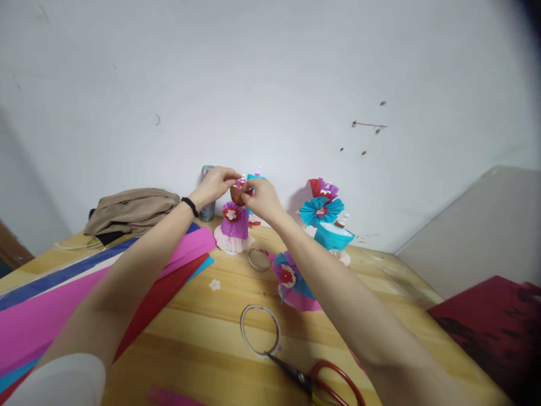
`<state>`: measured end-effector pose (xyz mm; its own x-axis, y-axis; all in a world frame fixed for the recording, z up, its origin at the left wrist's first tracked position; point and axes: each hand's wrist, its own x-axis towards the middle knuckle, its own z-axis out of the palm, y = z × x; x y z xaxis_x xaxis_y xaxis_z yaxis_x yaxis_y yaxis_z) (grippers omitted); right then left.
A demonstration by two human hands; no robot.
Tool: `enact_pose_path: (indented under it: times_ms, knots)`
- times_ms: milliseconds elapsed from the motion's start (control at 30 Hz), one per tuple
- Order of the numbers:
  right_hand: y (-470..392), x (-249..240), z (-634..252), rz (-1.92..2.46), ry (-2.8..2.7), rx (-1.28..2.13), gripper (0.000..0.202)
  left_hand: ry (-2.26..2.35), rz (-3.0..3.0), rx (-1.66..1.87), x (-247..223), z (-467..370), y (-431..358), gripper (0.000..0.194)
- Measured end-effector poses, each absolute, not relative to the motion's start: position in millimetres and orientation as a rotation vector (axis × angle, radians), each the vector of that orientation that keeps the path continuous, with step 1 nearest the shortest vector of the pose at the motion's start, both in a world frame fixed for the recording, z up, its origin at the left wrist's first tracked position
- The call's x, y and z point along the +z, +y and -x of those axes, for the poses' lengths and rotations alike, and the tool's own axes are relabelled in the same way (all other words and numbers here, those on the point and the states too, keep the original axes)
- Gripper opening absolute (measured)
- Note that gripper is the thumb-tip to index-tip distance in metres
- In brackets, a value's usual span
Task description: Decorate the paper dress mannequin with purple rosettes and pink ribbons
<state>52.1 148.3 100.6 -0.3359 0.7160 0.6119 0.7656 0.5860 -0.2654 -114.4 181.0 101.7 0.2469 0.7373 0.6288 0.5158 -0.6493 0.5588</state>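
Note:
A crepe-paper doll (235, 226) stands near the wall, with a purple dress, a pale pink ruffled hem, a red-and-white flower on the front and a brown head. My left hand (217, 183) reaches in from the left, thumb and fingertips pinched at the top of the head by a small pink-and-white piece. From the other side my right hand (262, 198) has its fingers closed on the brown head. Its fingertips are partly hidden. Behind it shows part of a blue paper figure (256, 178). A can (207, 211) stands behind my left wrist.
Paper sheets (186, 248) cover the table's left, near a brown cloth (135, 210). Tape rolls (243, 332), scissors (301, 379) and a white flower cutout (215, 285) lie in front. Blue-and-pink paper work (287, 276) and several paper pieces (333, 235) stand right. A wall is behind.

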Motion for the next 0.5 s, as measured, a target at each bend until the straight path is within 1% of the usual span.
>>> enact_pose_path:
  times_ms: [233,367,500]
  knots:
    - [148,100,-54,1.183,-2.039,-0.039,0.013,1.276,-2.238,1.271,109,111,186,0.015]
    - [151,96,-57,1.207,-1.953,-0.017,0.019,1.268,-2.206,1.216,112,110,183,0.012]
    - [153,96,-55,1.223,-1.918,-0.015,0.020,1.292,-2.157,1.159,118,111,178,0.010]
